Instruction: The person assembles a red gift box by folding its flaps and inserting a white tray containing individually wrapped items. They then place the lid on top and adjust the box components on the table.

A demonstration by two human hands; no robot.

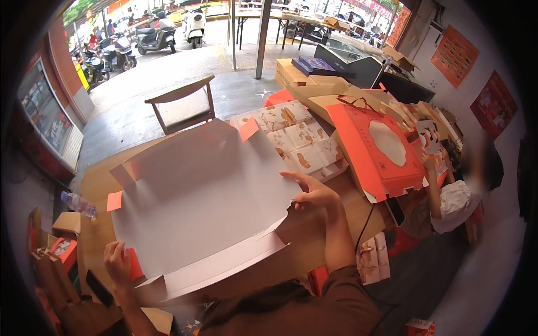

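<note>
We have the unfolded cardboard box blank [196,201], pale side up, on the wooden table [308,239]. Our right hand [317,191] reaches to its right edge, thumb and index spread; our left hand [116,263] curls beside an orange flap [135,265] (whether pinching, we cannot tell).

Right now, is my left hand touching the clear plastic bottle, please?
Apart. The head view shows it plainly: a strip of wooden tabletop lies between the left hand and the plastic bottle.
</note>
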